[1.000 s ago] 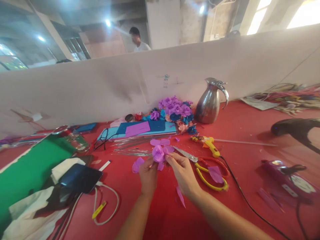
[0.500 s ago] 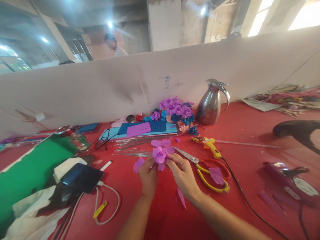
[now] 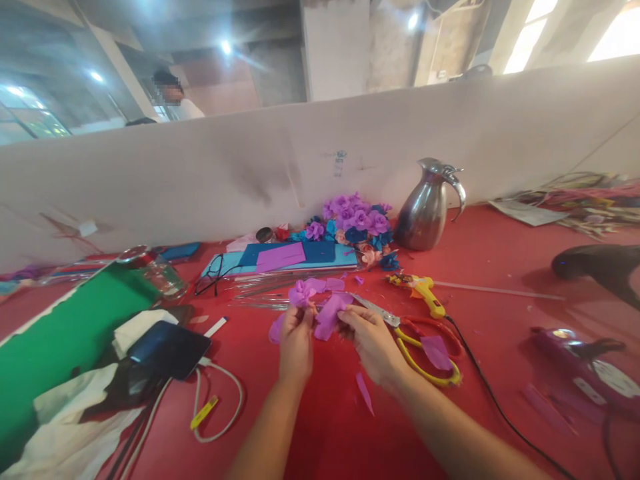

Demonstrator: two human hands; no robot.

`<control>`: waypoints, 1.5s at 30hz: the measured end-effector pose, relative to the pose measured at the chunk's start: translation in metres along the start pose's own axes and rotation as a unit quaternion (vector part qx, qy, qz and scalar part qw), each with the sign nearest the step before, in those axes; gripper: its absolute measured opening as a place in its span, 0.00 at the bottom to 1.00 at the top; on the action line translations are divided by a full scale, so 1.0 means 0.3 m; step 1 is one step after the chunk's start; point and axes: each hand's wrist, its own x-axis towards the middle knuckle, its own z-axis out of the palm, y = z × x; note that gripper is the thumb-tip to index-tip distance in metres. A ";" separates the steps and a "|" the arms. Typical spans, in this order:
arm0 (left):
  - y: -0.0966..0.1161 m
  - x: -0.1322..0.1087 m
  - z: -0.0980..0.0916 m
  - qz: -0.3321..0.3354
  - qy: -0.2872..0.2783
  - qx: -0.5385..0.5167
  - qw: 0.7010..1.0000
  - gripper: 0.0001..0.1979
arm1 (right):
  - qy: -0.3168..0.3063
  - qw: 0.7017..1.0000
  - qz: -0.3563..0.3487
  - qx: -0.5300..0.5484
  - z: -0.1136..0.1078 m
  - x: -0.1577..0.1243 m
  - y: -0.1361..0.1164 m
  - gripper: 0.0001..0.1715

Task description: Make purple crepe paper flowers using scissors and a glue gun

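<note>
A purple paper flower [image 3: 301, 293] is pinched in my left hand [image 3: 296, 337], its bloom showing above the fingertips. My right hand [image 3: 367, 337], closed on a purple paper petal piece [image 3: 328, 318], holds it just right of the flower. Loose purple petals [image 3: 334, 285] lie on the red table [image 3: 330, 440] beyond my hands, and another purple petal [image 3: 276, 329] shows left of my left hand. Scissors [image 3: 427, 367] with red and yellow handles lie beside my right hand, a purple paper scrap [image 3: 437, 352] on their handles.
A yellow glue gun [image 3: 427, 293] with its cord lies right of centre. Behind stand finished paper flowers [image 3: 356, 217] and a metal jug [image 3: 425, 207]. Coloured sheets [image 3: 320, 253], glasses [image 3: 216, 275], a phone [image 3: 170, 350] and a glass jar [image 3: 159, 273] lie leftward.
My hands have moved apart. The flower has shifted left with my left hand, and a petal piece now shows in my right fingers. The person beyond the partition has moved left.
</note>
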 end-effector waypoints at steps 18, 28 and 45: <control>0.048 -0.006 0.014 -0.104 -0.095 0.045 0.989 0.13 | -0.002 0.997 -0.025 -0.072 -0.044 0.055 0.037 0.18; 0.070 0.012 0.012 -0.132 0.052 -0.008 0.990 0.15 | -0.044 0.871 -0.143 -0.469 -0.108 -0.013 -0.098 0.07; 0.087 0.073 -0.048 -0.136 0.021 -0.031 0.990 0.12 | 0.025 0.616 -0.046 -0.786 -0.435 -0.104 -0.103 0.26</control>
